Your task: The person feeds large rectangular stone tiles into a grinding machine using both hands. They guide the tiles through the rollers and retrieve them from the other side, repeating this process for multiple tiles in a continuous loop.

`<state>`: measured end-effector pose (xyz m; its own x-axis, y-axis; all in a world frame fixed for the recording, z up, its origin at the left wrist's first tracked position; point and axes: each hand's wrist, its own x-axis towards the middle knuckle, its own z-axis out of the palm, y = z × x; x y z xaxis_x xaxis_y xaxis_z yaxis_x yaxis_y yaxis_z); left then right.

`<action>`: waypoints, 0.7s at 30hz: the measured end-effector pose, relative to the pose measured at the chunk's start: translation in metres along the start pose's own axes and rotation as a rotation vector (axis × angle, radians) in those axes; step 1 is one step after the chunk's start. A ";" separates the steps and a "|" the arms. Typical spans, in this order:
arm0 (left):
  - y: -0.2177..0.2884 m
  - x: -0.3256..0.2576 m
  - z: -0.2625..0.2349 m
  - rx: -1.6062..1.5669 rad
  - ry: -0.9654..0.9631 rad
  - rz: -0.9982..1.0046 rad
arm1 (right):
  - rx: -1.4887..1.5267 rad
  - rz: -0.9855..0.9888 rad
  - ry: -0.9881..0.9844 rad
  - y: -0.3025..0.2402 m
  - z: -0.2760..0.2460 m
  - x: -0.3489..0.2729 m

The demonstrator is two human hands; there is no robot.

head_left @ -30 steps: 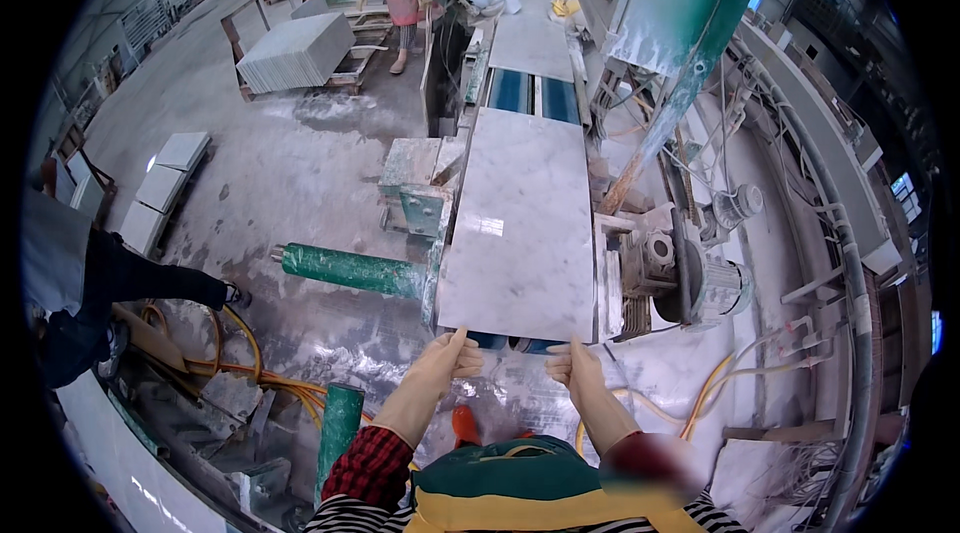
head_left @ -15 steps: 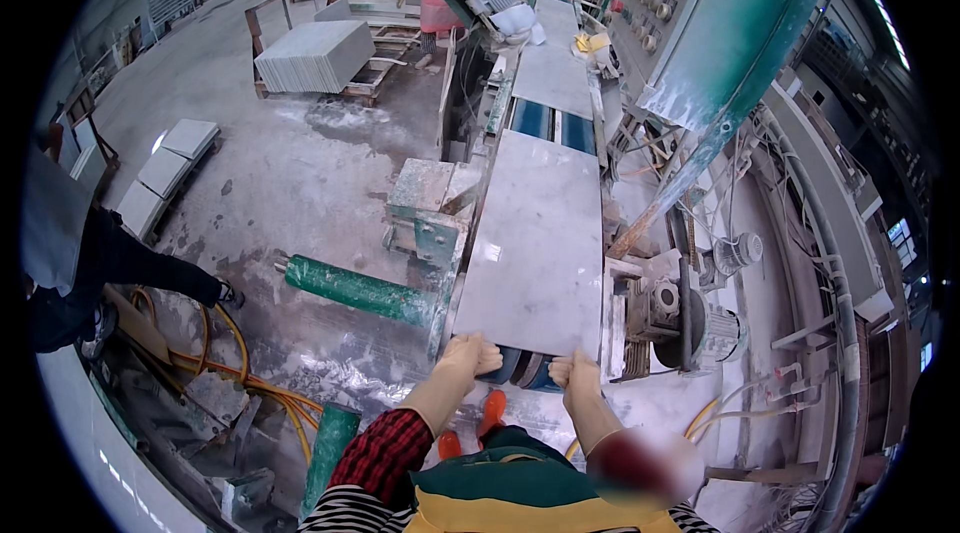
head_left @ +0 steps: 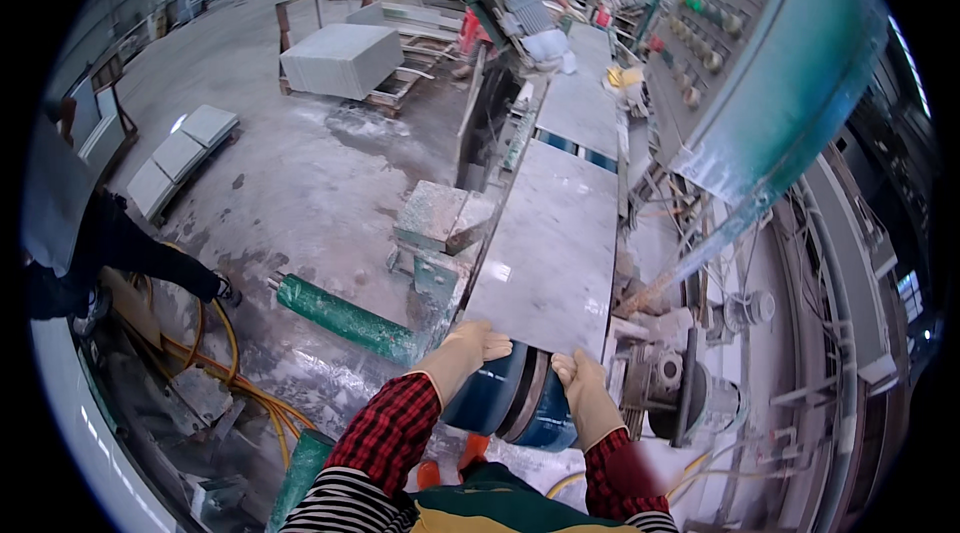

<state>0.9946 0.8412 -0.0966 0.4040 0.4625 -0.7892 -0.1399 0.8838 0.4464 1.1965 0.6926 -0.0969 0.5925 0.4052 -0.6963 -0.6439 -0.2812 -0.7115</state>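
Note:
A large pale grey-white stone slab (head_left: 550, 243) lies flat on a narrow conveyor in front of me. Both hands are in cream gloves at its near edge. My left hand (head_left: 470, 351) is at the near left corner, fingers together and bent over the rim. Opposite it, my right hand (head_left: 590, 393) has its fingers curled at the near right corner. Between the hands, below the slab's edge, dark blue belts (head_left: 487, 395) curve around the conveyor end. Beyond a narrow gap a second pale slab (head_left: 580, 113) lies on the same line.
A green roller (head_left: 345, 318) lies left of the conveyor. Motors (head_left: 715, 403) flank it on the right, under a green-and-white panel (head_left: 790, 73). Yellow hoses (head_left: 240, 383) cross the floor near a person's dark-trousered leg (head_left: 150, 253). A slab stack (head_left: 342, 58) stands far left.
The slab has slid away from me, narrowing the gap to the slab beyond and baring more blue belt at the near end. My hands stay at its edge. The view has shifted slightly.

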 end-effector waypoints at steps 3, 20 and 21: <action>0.011 0.051 -0.035 -0.010 -0.012 0.073 | 0.013 0.009 -0.072 0.006 0.036 0.029; 0.031 0.089 0.020 0.153 -0.152 0.089 | 0.142 -0.096 0.016 -0.033 0.056 0.068; 0.027 0.094 0.010 0.165 -0.263 0.105 | 0.144 -0.112 -0.017 -0.037 0.067 0.062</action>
<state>1.0378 0.9081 -0.1547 0.6177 0.4978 -0.6088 -0.0535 0.7990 0.5990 1.2247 0.7864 -0.1069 0.6568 0.4420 -0.6110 -0.6377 -0.1069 -0.7628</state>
